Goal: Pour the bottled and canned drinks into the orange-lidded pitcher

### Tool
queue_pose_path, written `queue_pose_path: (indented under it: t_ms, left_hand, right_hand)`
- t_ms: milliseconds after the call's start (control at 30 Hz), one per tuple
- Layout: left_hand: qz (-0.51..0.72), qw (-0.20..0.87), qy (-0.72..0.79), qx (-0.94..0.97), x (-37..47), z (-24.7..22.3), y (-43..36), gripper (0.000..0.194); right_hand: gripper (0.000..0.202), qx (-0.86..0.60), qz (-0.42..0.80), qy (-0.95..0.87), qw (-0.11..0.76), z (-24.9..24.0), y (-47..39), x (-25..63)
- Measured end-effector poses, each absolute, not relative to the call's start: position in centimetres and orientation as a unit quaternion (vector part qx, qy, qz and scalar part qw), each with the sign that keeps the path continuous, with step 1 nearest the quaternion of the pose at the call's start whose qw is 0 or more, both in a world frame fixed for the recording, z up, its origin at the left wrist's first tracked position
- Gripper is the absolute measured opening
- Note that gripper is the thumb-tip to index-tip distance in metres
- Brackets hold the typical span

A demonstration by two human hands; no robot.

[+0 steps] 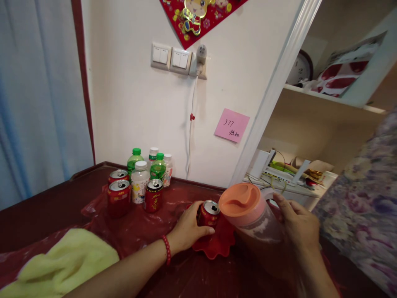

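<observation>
My left hand (190, 225), with a red bead bracelet at the wrist, is wrapped round a red drink can (208, 215) whose top is open. Under the can lies a red funnel or dish with a wavy rim (217, 247); its exact kind is unclear. My right hand (297, 221) grips the handle of a clear pitcher (263, 231) with an orange lid. The pitcher tilts left, its spout close to the can's top, and holds a brownish liquid. No stream between spout and can is discernible.
Several red cans (119, 198) and bottles (140, 182) with white or green caps stand at the back left. A yellow cloth (71, 260) lies front left on the red plastic sheet (139, 236). Behind is the wall with a plugged-in cord (190, 136); shelves (335, 95) rise on the right.
</observation>
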State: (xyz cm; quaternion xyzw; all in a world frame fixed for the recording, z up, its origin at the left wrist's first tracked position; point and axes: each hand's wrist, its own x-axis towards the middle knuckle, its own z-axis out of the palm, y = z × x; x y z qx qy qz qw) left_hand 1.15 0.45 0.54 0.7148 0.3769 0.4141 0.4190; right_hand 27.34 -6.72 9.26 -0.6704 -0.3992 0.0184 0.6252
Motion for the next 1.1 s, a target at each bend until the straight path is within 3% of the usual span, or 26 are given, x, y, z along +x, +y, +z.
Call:
queue_pose_path:
  t_ms: [1100]
  left_hand:
    - [0.417,0.458,0.359,0.698,1.29,-0.25,0.69,0.073]
  right_hand:
    - [0.057,-0.690,0.015,-0.393,0.608,9.47,-6.92,27.62]
